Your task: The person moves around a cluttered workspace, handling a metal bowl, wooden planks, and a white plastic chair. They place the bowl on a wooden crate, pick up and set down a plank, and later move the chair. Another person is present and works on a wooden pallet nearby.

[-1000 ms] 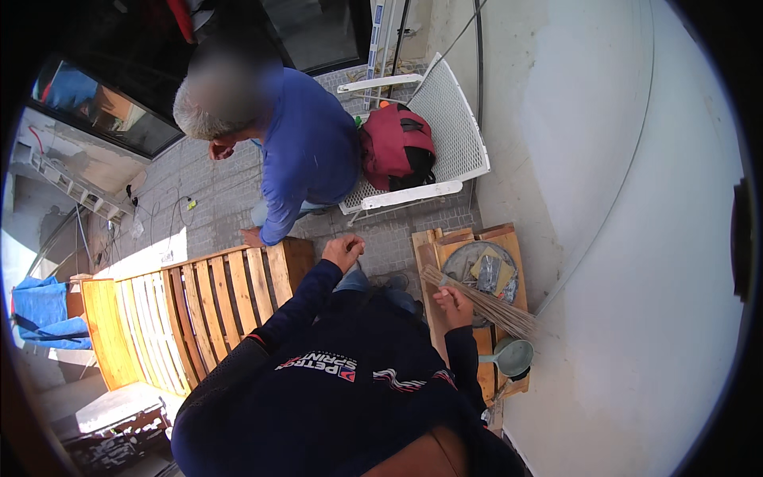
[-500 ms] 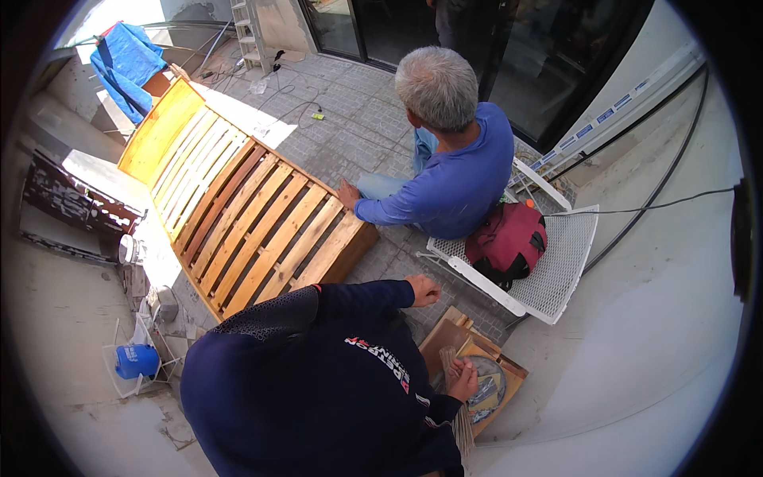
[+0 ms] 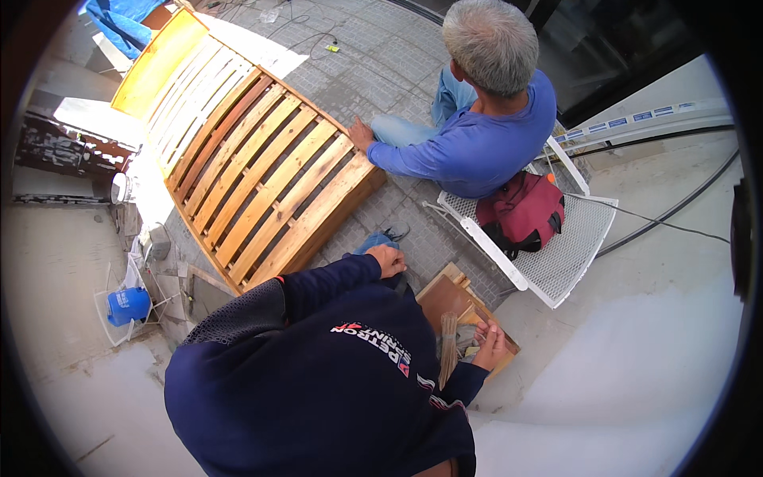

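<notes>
My left hand (image 3: 387, 260) is closed near a patch of blue denim, beside the near corner of a slatted wooden bed frame (image 3: 270, 179). Nothing shows in its curled fingers. My right hand (image 3: 490, 346) is pinched above a shallow wooden box or drawer (image 3: 501, 367). Whatever lies between its fingertips is too small to make out. Next to it stands a tan, fan-like bundle of thin strips (image 3: 448, 346), apart from the fingers. A brown board (image 3: 442, 302) lies at the box's far side.
A person in a blue shirt (image 3: 485, 151) sits beyond, one hand on the bed frame. A white mesh bench (image 3: 584, 230) holds a dark red bag (image 3: 524, 211). At left are a blue container (image 3: 129, 306) and a blue tarp (image 3: 119, 28). A cable (image 3: 675, 226) runs along the right wall.
My left hand has moved left and away from the bench side. My right hand has shifted up and right, away from the tan bundle. The view has tilted downward.
</notes>
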Tool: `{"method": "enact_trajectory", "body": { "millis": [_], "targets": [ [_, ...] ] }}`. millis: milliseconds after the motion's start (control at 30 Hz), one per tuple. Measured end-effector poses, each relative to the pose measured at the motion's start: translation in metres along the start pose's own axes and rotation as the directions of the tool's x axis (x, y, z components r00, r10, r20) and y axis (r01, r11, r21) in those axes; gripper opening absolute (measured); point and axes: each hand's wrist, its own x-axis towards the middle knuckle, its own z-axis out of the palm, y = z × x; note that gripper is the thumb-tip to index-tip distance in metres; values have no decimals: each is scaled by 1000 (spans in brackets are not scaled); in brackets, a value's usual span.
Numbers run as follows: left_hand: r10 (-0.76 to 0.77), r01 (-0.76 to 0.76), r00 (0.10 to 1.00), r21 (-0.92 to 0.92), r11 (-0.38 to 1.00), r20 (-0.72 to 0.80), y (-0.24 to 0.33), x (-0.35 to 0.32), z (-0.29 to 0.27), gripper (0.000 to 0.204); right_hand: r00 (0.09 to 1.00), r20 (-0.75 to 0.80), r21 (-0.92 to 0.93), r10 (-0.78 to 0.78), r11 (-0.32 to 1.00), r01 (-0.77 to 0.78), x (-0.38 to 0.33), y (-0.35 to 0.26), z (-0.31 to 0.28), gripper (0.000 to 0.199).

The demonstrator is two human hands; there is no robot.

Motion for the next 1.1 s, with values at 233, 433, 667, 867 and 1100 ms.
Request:
{"method": "enact_trajectory", "body": {
  "millis": [233,433,667,867,1100],
  "targets": [
    [242,-243,970,86,966,24,39,44,-4,33,993,-118,101,-2,995,14,-44,20,4,23],
    [375,-389,918,107,915,131,91,75,-2,39,949,-315,178,19,983,39,-67,34,2,23],
    [430,-465,846,44,884,315,128,126,23,35,913,-407,199,14,977,74,-55,38,10,23],
    [472,-413,853,-267,871,221,170,212,59,23,877,-479,171,45,984,43,-21,1,14,22],
    [358,-355,922,-49,934,147,221,295,75,50,831,-550,203,83,979,37,2,-32,22,22]
  ]
}}
